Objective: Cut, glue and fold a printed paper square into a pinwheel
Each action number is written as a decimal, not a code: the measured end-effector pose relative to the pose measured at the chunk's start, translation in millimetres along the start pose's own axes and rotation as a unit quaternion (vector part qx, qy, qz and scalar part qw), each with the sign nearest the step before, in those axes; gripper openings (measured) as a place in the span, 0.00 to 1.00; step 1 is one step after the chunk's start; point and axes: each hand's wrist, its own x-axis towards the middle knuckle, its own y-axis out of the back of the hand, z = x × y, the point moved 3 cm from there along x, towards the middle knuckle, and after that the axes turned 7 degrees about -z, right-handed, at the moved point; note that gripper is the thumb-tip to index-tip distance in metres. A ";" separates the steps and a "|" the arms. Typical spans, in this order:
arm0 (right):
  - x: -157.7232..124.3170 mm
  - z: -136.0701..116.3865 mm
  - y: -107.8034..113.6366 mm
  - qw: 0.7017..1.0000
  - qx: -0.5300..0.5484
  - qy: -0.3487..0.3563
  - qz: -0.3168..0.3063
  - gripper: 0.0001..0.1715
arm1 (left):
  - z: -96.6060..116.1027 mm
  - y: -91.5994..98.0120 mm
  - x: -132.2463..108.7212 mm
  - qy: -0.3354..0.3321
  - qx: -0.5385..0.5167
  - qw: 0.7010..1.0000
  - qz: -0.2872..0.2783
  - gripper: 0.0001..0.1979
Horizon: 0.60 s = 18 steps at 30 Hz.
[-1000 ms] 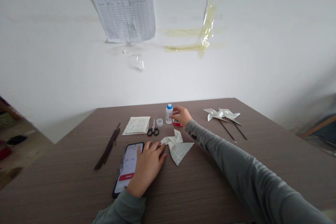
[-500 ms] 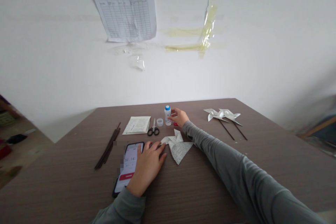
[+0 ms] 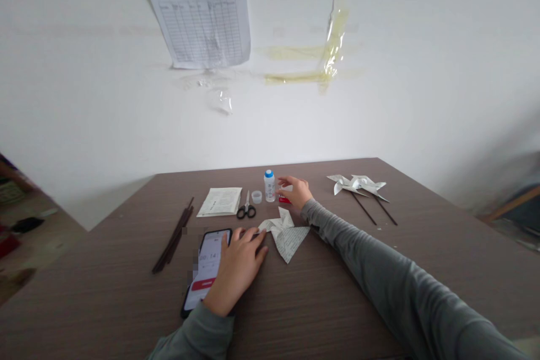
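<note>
My left hand (image 3: 238, 261) lies with spread fingers over the right side of a phone (image 3: 207, 273), its fingertips at the left tip of a folded paper pinwheel (image 3: 289, 241). Printed text covers the pinwheel's paper. Just right of a white glue bottle (image 3: 269, 188) with a blue top, my right hand (image 3: 295, 192) reaches out, fingers apart and curved. It is over a small red-and-white box (image 3: 284, 199), partly hidden by the hand; no grip on it shows. A small clear plastic cup or cap (image 3: 256, 197) stands left of the bottle, beside black-handled scissors (image 3: 246, 211).
Folded printed paper sheets (image 3: 220, 202) lie left of the scissors. Several dark brown sticks (image 3: 174, 236) lie farther left. Two paper pinwheels on sticks (image 3: 358, 184) rest at the right. Behind the table (image 3: 346, 287) rises a white wall with a taped sheet (image 3: 205, 25).
My right hand has moved right, off the glue bottle, to above the red-and-white box. The bottle stays standing. My left hand has not visibly moved.
</note>
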 end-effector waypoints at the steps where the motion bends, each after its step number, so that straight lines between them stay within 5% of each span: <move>1: -5.7 0.7 1.9 1.000 -0.003 0.007 0.000 0.22 | 0.2 -0.7 -0.1 -0.002 -0.002 1.000 0.004 0.26; 7: -54.0 14.9 13.9 0.998 -0.017 0.050 -0.019 0.17 | 3.2 -11.4 2.1 -0.018 -0.005 0.999 0.032 0.25; 13: -104.8 31.7 21.4 0.979 -0.032 0.156 -0.124 0.10 | 5.8 -23.0 5.2 -0.038 -0.007 0.998 0.051 0.26; 18: -127.9 28.3 27.5 0.973 -0.042 0.149 -0.169 0.10 | 4.9 -25.4 7.1 -0.050 -0.004 0.997 0.061 0.26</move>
